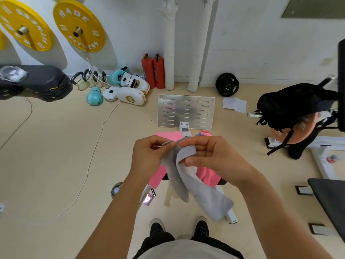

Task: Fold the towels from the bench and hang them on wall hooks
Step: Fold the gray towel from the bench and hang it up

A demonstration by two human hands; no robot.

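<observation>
Gym floor, white wall at twelve o'clock. At centre, left hand (149, 156) and right hand (211, 156) each pinch the grey towel (197, 186) above pink towels (209, 176); match corners before creasing.

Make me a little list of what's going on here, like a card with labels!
place: gym floor by a white wall
left hand: pinches the top edge of the grey towel
right hand: grips the same towel beside the left hand
grey towel: held up, hanging down, not yet folded flat
pink towel: lying below the hands, partly hidden
by the wall: two red extinguishers, boxing gloves, yellow plates
on the right: black bag
</observation>
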